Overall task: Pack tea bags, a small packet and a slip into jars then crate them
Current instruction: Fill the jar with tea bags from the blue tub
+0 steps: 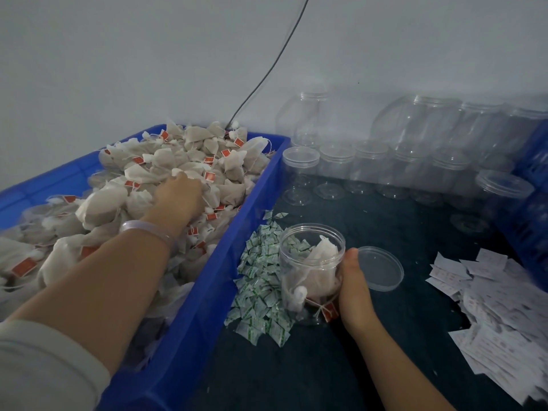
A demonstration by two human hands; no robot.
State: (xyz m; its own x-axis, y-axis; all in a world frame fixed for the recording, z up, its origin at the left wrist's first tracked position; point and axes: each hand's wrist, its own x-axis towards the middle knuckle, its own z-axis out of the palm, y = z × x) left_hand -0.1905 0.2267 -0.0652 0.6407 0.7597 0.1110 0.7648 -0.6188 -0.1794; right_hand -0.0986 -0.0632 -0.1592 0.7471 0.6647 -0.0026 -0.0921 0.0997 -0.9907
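Note:
A blue crate [252, 200] on the left is heaped with white tea bags [189, 149] bearing red tags. My left hand [178, 194] reaches into the heap, fingers curled down among the bags; what it grips is hidden. An open clear jar [311, 262] stands on the dark table, holding a couple of tea bags and a small packet. My right hand [354, 289] wraps the jar's right side. Its clear lid [381, 272] lies flat just to the right. A pile of small green-and-white packets [261, 280] lies left of the jar. White paper slips [498, 310] are scattered at the right.
Several empty clear jars [335, 170] stand in rows at the back against the wall, larger ones behind. Another blue crate [533, 209] rises at the right edge. A dark cable [267, 75] runs down the wall. The table has a dark cloth [296, 369].

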